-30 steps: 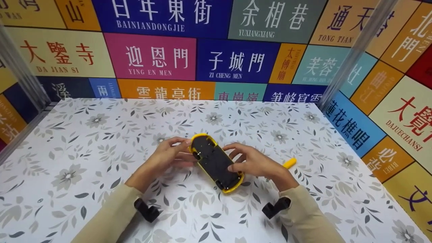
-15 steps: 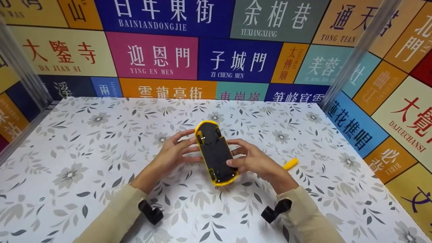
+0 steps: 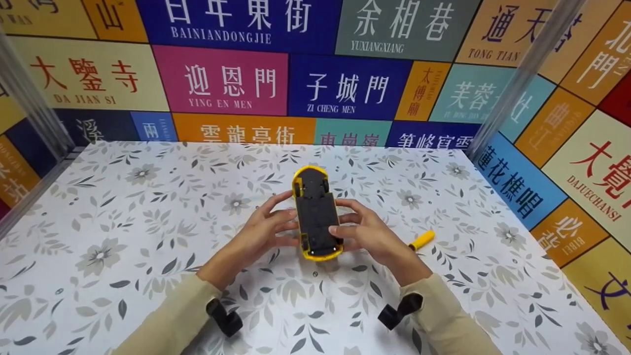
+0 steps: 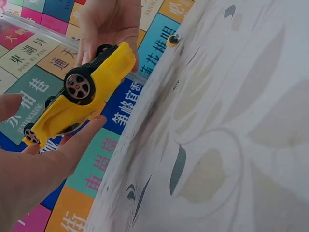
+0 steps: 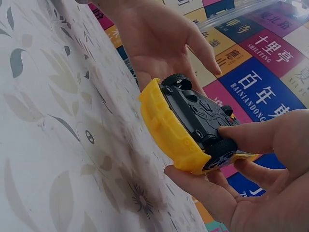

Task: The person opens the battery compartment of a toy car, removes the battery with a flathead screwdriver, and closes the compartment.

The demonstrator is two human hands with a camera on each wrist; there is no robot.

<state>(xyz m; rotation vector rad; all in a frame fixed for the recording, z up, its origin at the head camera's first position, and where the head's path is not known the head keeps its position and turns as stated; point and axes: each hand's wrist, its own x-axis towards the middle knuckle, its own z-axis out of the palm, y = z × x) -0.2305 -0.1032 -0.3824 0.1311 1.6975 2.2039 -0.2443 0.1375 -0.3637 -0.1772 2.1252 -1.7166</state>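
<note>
A yellow toy car point(image 3: 318, 214) is held upside down above the table, its black underside facing up in the head view. My right hand point(image 3: 372, 236) grips its right side near the lower end, thumb on the underside and fingers beneath. My left hand point(image 3: 261, 231) is at the car's left side with fingers extended. In the left wrist view, its fingers lie along the yellow body point(image 4: 72, 113), the thumb apart from it. The right wrist view shows the black wheels and base of the toy car point(image 5: 193, 116), with the left palm point(image 5: 154, 34) spread behind.
A yellow-handled tool point(image 3: 423, 239), like a screwdriver, lies on the floral-covered table point(image 3: 162, 207) beyond my right wrist. A small round thing point(image 3: 315, 274) lies in front of the car, too small to identify. Sign-printed panels point(image 3: 227, 81) rise behind and to the right.
The toy car has moved away from me, swinging from a slant to nearly straight. My right hand keeps its grip, and my left hand has shifted slightly right along with the car.
</note>
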